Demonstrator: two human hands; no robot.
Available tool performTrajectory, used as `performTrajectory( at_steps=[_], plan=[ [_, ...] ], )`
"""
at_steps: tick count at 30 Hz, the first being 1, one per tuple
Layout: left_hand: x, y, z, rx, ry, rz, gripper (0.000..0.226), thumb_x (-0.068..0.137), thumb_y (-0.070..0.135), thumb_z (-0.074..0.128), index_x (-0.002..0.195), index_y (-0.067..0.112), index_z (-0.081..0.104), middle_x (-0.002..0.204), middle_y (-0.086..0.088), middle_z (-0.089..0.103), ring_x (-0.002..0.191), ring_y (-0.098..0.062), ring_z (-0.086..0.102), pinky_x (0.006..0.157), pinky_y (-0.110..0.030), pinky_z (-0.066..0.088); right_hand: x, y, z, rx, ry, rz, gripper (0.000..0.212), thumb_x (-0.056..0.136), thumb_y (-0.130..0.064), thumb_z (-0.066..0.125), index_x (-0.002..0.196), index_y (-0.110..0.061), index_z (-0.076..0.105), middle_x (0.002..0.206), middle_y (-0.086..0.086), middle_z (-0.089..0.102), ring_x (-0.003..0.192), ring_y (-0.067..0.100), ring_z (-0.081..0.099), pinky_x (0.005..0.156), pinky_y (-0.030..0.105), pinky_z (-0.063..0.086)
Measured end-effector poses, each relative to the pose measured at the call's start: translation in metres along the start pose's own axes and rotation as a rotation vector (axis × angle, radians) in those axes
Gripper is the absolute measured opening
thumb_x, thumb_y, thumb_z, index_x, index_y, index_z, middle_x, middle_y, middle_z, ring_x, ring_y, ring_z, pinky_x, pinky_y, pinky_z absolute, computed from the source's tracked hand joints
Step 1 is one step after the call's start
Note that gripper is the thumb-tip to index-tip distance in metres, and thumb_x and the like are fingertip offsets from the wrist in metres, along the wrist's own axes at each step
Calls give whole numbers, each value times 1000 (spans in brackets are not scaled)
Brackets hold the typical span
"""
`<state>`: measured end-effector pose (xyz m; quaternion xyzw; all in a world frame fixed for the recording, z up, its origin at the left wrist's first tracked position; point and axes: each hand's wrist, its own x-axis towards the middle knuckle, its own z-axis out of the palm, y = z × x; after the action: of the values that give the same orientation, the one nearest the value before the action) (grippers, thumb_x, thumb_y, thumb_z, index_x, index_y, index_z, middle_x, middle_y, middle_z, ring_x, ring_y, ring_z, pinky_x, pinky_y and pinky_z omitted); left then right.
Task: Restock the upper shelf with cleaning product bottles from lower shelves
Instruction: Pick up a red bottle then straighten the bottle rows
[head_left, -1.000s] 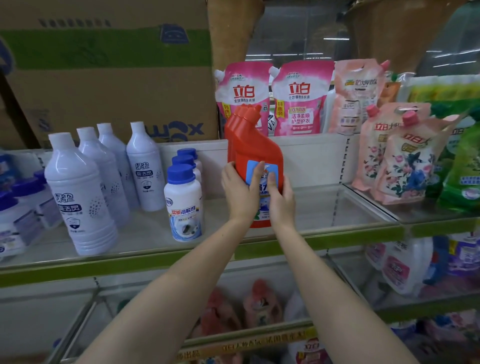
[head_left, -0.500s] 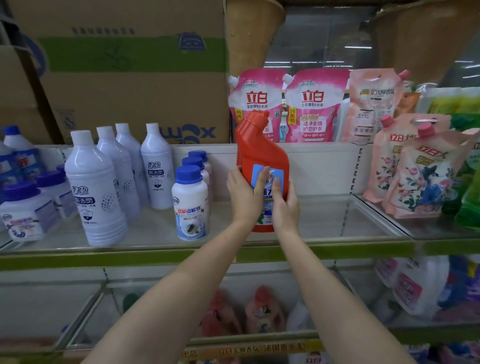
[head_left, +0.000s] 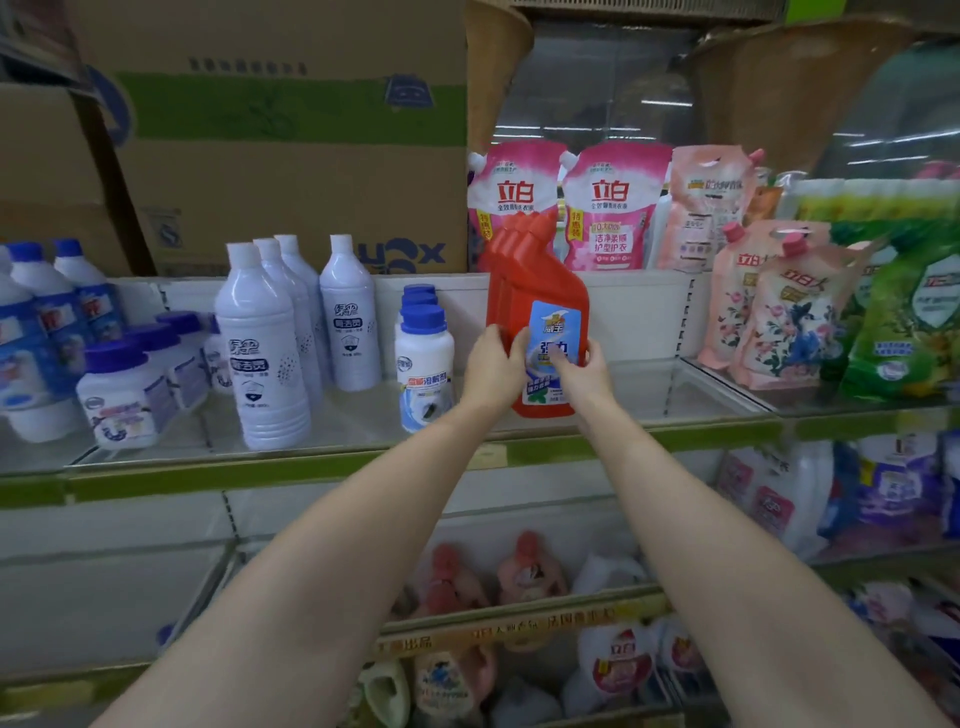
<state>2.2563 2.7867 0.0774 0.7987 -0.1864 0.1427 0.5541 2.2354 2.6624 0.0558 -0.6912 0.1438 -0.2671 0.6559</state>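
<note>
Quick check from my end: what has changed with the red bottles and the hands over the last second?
Little has changed. Both hands, left hand and right hand, still grip the red bottles upright on the upper shelf; the right hand's fingers have slid a little across the blue label. The white bottles and blue-capped bottles stayed put; the rest is camera shift.

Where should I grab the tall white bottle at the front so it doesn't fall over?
Hold the tall white bottle around its straight lower body, near the label, not the thin sloping neck. Come from the front, since more white bottles stand close behind it and the shelf edge in front is open. Probably use your whole hand, because the body looks wide.
</note>
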Motion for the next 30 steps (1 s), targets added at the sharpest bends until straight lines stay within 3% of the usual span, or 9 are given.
performTrajectory(
  at_steps=[6, 8, 9, 13, 19, 23, 27, 30],
  plan=[
    [-55, -21, -76, 130, -81, -26, 19, 95, 17, 58, 105, 2, 66, 102, -15, 70, 99, -30, 64, 84, -33, 46, -59, 11, 26, -103, 207, 30, 15, 91, -20, 66, 106, -18, 64, 112, 9, 71, 104, 28, 67, 99, 45, 52],
    [-73, -36, -110, 165, -81, -44, 17, 94, 16, 57, 102, 4, 67, 99, -15, 71, 96, -29, 64, 82, -32, 46, -83, 16, 45, -106, 220, 24, 2, 86, -21, 65, 87, -19, 64, 105, 13, 73, 98, 30, 67, 96, 47, 53],
    [-80, -45, -128, 199, -71, -45, 16, 93, 16, 57, 99, 5, 67, 97, -14, 71, 95, -29, 63, 80, -32, 45, -94, 18, 57, -112, 208, 19, 7, 80, -27, 63, 78, -20, 63, 99, 12, 74, 95, 33, 69, 94, 50, 54],
    [-104, -84, -201, 335, -66, -86, 14, 89, 15, 56, 94, 6, 65, 96, -14, 70, 94, -32, 63, 79, -35, 48, -121, 47, 119, -217, 44, -4, 13, 68, -36, 53, 72, -25, 59, 86, 8, 74, 90, 37, 70, 85, 56, 56],
    [-129, -122, -316, 484, -22, -125, 10, 93, 20, 53, 90, 14, 60, 97, -12, 68, 91, -31, 63, 80, -39, 53, -185, 36, 228, -281, -177, -25, 7, 75, -32, 56, 73, -25, 56, 87, 9, 74, 89, 39, 69, 84, 55, 57],
    [-138, -139, -391, 543, 77, -162, 13, 94, 19, 54, 92, 11, 63, 95, -13, 69, 90, -32, 64, 79, -38, 54, -223, 14, 300, -299, -290, -77, 16, 87, -19, 59, 71, -24, 57, 91, 13, 73, 90, 40, 69, 83, 55, 57],
    [-143, -154, -456, 597, 158, -218, 14, 93, 21, 55, 93, 11, 65, 94, -14, 70, 89, -33, 64, 75, -37, 53, -264, -22, 362, -258, -419, -103, 15, 93, -17, 60, 80, -23, 61, 91, 7, 71, 90, 33, 69, 88, 49, 57],
    [-140, -164, -498, 619, 223, -245, 15, 92, 19, 54, 92, 9, 65, 93, -13, 69, 88, -33, 64, 76, -39, 54, -276, -35, 410, -217, -510, -158, 15, 93, -20, 60, 78, -25, 60, 88, 7, 71, 89, 33, 69, 88, 54, 57]
  ],
)
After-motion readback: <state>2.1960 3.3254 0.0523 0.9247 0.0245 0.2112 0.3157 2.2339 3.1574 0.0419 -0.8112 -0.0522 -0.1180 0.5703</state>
